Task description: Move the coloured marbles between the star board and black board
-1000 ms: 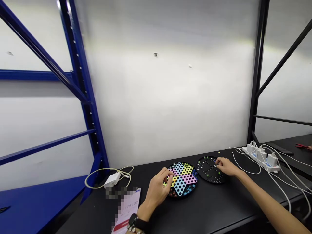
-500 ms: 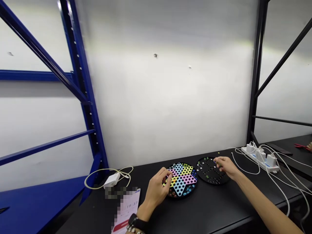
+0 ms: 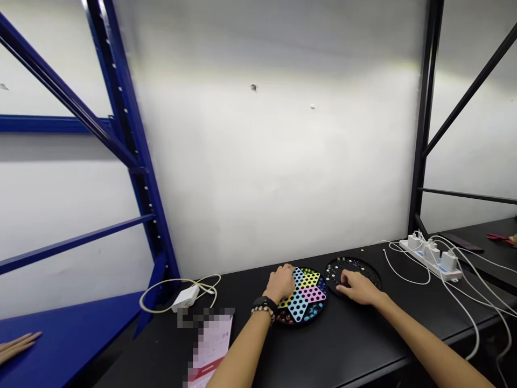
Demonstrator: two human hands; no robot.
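A round game board [image 3: 306, 298] with a star of blue, pink and yellow perforated fields lies on the black table [image 3: 331, 350]. My left hand [image 3: 281, 282] rests on its far left part, fingers curled down onto it; what they pinch, if anything, is hidden. A black round tray [image 3: 365, 268] with small marbles sits right of the board. My right hand [image 3: 357, 286] lies over the tray's near left part, fingers bent downward, their tips hidden.
A white charger with a coiled cable [image 3: 186, 295] lies at the left, beside a red-and-white card [image 3: 212, 347]. A power strip [image 3: 431, 257] with plugs and white cables sits at the right. Blue shelving [image 3: 133, 178] stands left, a black rack post [image 3: 424, 124] right. Another person's fingers [image 3: 16, 345] show at far left.
My left hand has reached forward onto the far left of the coloured board. My right hand has slid left and nearer across the black tray. Fingers have appeared at far left.
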